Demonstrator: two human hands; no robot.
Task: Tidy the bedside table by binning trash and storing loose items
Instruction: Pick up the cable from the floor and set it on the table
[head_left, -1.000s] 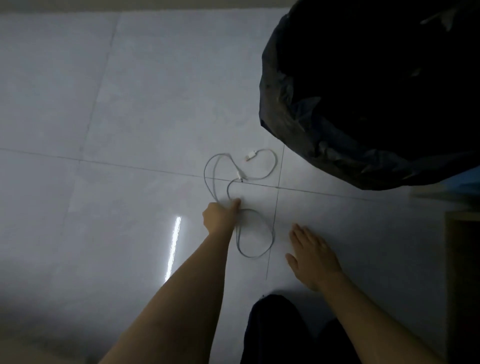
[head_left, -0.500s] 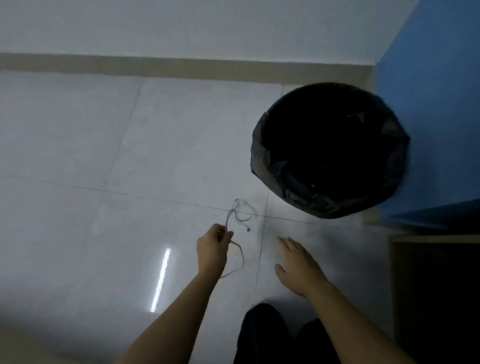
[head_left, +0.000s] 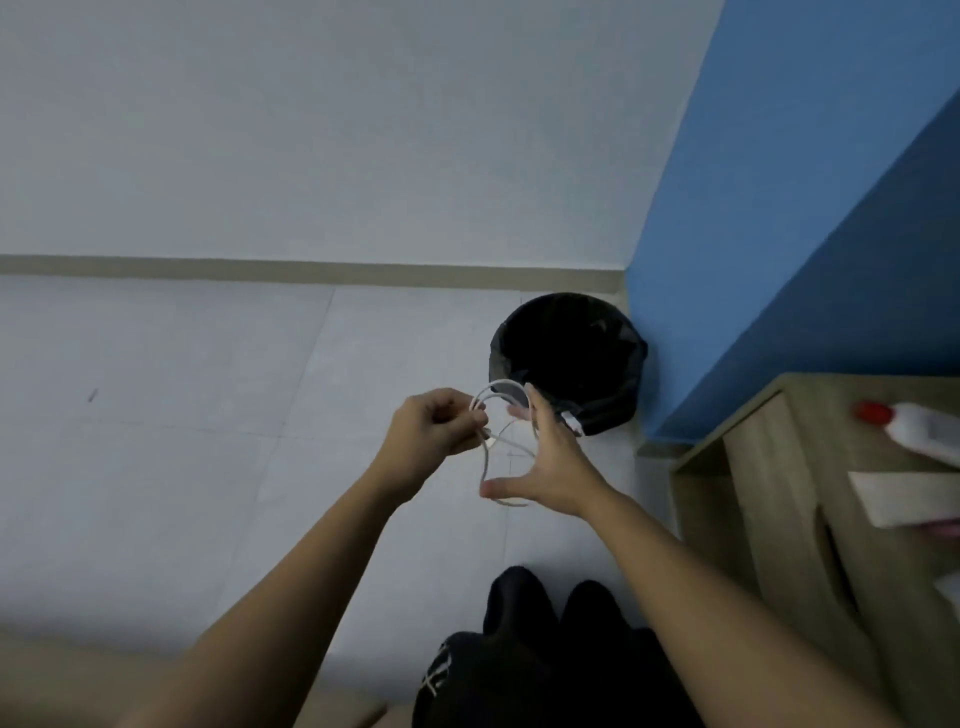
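Note:
A white charging cable (head_left: 497, 395) hangs in loops in the air between my hands. My left hand (head_left: 434, 431) is closed around a bunch of its loops. My right hand (head_left: 548, 467) is spread open beside it, thumb and fingers apart, with cable loops running around the fingers and the thumb. A plug end (head_left: 571, 419) shows just past the right fingers. Behind the hands, a black-lined bin (head_left: 569, 358) stands on the floor in the corner. The wooden bedside table (head_left: 769, 457) is at the right.
On the bedside table lie a white bottle with a red cap (head_left: 914, 423) and a white paper or box (head_left: 904, 496). A blue wall (head_left: 805, 208) rises behind the table and bin. Grey tiled floor (head_left: 182, 441) spreads to the left. My dark-clothed legs (head_left: 545, 649) are below.
The cable has been lifted off the floor by my left hand and gathered into loops. My right hand has risen from the floor to the cable. The view has lifted away from the floor.

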